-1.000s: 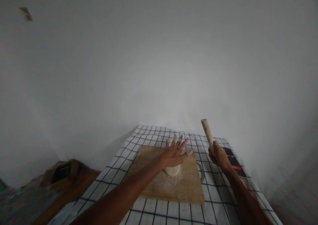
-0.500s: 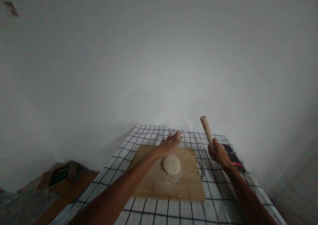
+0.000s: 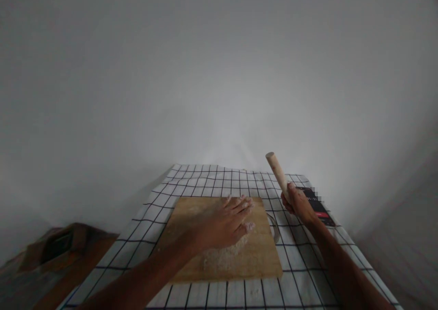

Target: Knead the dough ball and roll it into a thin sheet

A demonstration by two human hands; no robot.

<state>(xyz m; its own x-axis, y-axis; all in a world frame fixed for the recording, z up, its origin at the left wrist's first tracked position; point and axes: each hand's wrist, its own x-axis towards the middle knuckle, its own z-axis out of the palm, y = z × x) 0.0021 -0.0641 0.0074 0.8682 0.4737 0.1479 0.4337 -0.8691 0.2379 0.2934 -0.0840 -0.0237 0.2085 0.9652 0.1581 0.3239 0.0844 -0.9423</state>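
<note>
A wooden board [image 3: 263,260] lies on the checked tablecloth, dusted with flour [image 3: 222,259]. My left hand [image 3: 229,223] is spread palm down above the board, its fingers pointing away and floury at the tips. It covers the spot where the round of dough lay, so the dough is hidden and I cannot tell whether the palm touches it. Off the board's right side, my right hand [image 3: 297,201] is wrapped round the lower end of a wooden rolling pin [image 3: 277,170], which tilts upward to the left.
The white tablecloth with black grid lines [image 3: 205,182] covers the table up to a pale wall [image 3: 219,72]. A black packet with a red stripe [image 3: 318,207] lies at the right. A clear rounded rim [image 3: 274,230] shows beside the board. A brown wooden object [image 3: 65,246] stands low at left.
My left hand has come back from the board's far edge and now covers the dough. My right hand still grips the rolling pin; the whole view has shifted slightly.
</note>
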